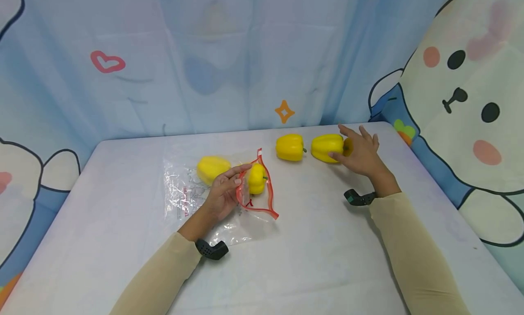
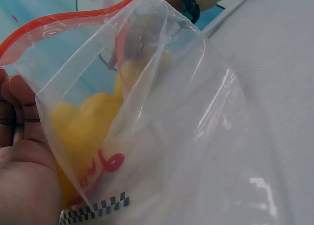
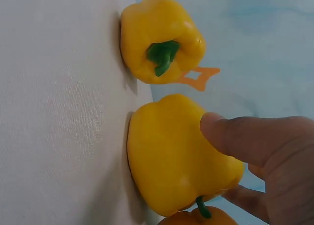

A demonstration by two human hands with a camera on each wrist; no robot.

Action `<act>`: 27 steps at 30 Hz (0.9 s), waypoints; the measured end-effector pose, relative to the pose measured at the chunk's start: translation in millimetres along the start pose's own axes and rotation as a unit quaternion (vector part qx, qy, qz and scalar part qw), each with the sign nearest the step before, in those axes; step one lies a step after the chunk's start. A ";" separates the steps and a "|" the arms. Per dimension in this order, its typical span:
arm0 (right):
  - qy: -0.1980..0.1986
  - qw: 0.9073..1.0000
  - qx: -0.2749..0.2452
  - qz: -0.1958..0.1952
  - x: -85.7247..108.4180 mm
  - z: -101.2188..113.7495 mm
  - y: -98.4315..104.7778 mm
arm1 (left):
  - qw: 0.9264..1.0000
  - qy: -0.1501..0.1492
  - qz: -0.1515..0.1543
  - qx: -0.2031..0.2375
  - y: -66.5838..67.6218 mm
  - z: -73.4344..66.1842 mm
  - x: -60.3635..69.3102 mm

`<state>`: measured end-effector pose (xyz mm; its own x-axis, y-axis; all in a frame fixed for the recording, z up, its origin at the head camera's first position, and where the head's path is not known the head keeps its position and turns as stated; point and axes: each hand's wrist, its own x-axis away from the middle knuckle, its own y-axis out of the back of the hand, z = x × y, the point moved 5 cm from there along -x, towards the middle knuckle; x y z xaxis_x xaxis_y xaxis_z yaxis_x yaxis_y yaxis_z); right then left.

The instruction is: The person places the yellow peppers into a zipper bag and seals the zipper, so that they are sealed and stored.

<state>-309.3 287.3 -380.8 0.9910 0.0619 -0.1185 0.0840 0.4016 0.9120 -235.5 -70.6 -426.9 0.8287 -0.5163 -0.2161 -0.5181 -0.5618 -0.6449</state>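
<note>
A clear plastic zip bag (image 1: 229,231) with a red zip edge lies on the table, its mouth facing right. Two yellow bell peppers are at the bag: one deep inside (image 1: 210,169), one at the mouth (image 1: 257,181). My left hand (image 1: 223,194) grips the bag near its red edge. To the right, my right hand (image 1: 360,153) reaches round a yellow bell pepper (image 1: 325,147), fingers spread, thumb at its side. Another pepper (image 1: 348,147) is mostly hidden by that hand. A further yellow pepper (image 1: 289,147) lies to the left, its green stem (image 3: 163,55) clear in the right wrist view.
The table (image 1: 102,215) has a white cover and ends at a blue cartoon curtain (image 1: 245,56) behind the peppers. More printed cloth (image 1: 471,124) hangs along the right side. Black wrist devices (image 1: 211,250) sit on both wrists.
</note>
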 end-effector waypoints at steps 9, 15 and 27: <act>0.005 1.000 0.000 -0.017 -0.6 -0.3 -3.1 | 1.000 -0.006 0.003 -0.006 -1.8 -0.9 -0.6; 0.030 0.998 -0.024 -0.042 0.8 5.9 -2.5 | 1.000 -0.004 0.000 -0.007 -1.4 -0.8 -0.1; 0.052 0.994 -0.081 -0.053 3.0 17.2 2.5 | 1.000 0.002 -0.013 -0.006 -1.0 -0.6 -0.5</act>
<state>-304.4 272.8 -372.1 0.9609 0.1020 -0.2575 0.1605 0.5527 0.8178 -235.5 -70.1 -425.8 0.8409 -0.5042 -0.1965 -0.4991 -0.5822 -0.6418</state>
